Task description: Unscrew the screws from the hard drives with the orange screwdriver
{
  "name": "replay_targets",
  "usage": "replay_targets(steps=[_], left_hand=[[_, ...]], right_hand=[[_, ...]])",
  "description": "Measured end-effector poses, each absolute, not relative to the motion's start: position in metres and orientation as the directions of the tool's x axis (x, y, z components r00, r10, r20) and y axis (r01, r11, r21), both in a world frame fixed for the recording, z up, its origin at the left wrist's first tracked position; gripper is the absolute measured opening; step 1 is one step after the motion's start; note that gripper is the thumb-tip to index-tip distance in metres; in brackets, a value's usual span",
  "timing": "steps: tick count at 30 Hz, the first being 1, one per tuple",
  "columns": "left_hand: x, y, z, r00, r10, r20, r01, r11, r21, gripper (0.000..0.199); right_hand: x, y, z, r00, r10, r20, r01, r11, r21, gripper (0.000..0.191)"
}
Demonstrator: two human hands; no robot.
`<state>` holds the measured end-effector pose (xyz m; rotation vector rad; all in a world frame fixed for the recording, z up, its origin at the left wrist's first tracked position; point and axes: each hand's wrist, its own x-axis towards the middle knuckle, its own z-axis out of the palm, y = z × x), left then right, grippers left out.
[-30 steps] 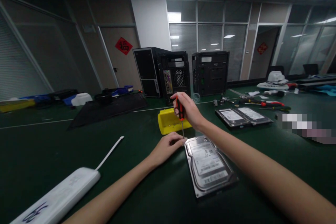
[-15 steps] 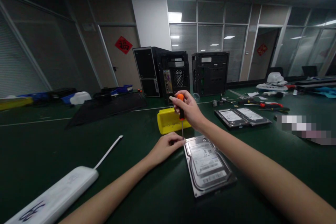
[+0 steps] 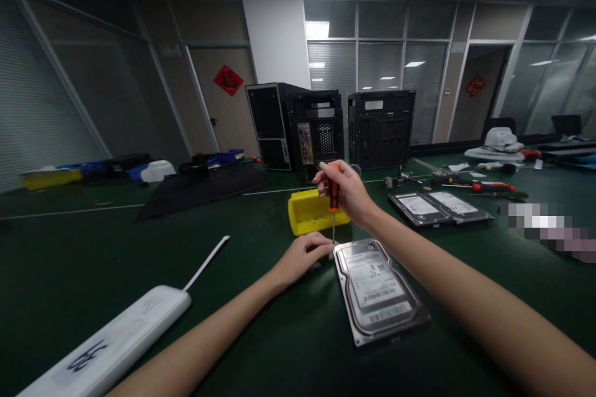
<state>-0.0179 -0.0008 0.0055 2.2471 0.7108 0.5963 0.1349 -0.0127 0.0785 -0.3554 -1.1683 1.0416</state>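
Observation:
My right hand (image 3: 350, 193) is closed round the orange-and-black handle of a screwdriver (image 3: 334, 201), held nearly upright with its shaft pointing down. The tip meets the far left corner of a silver hard drive (image 3: 372, 282) lying label up on the table. Low beside that corner rests my left hand (image 3: 302, 257), its thumb and fingers closed together close to the tip. Whatever may be between those fingertips is hidden. Just behind the screwdriver stands an open yellow tray (image 3: 307, 220), with small bits inside that I cannot make out.
Two more hard drives (image 3: 440, 208) lie to the right, with pliers and screwdrivers (image 3: 493, 187) beyond them. Dark computer cases (image 3: 382, 130) stand at the back. A white power strip (image 3: 116, 341) is at front left, and a black panel (image 3: 200, 192) lies behind it.
The view has turned slightly left, so everything sits farther right. My right fingers have shifted round the screwdriver handle, covering more of its top. The tip stays at the drive's corner.

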Motion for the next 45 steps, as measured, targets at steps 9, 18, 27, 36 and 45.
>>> replay_targets(steps=[9, 18, 27, 36, 45], left_hand=[[-0.0186, 0.0024, 0.0018, 0.706, 0.677, 0.207, 0.328, -0.571, 0.752, 0.033], [-0.019, -0.0022, 0.0057, 0.732, 0.65, 0.206, 0.341, -0.611, 0.715, 0.028], [-0.0205, -0.0029, 0.0047, 0.73, 0.647, 0.22, 0.342, -0.625, 0.702, 0.031], [-0.0211, -0.0034, 0.0067, 0.757, 0.608, 0.237, 0.296, -0.643, 0.706, 0.029], [-0.0181, -0.0038, 0.007, 0.742, 0.62, 0.254, 0.293, -0.641, 0.709, 0.031]], right_hand=[[0.1311, -0.0163, 0.0772, 0.009, 0.818, 0.575, -0.478, 0.508, -0.716, 0.027], [0.131, -0.0197, 0.0781, -0.053, 0.808, 0.586, -0.47, 0.498, -0.729, 0.029], [0.1285, -0.0207, 0.0767, -0.051, 0.799, 0.599, -0.345, 0.549, -0.761, 0.026], [0.1282, -0.0198, 0.0759, -0.009, 0.799, 0.601, -0.336, 0.563, -0.755, 0.027], [0.1282, -0.0204, 0.0754, -0.016, 0.803, 0.595, -0.346, 0.554, -0.757, 0.026]])
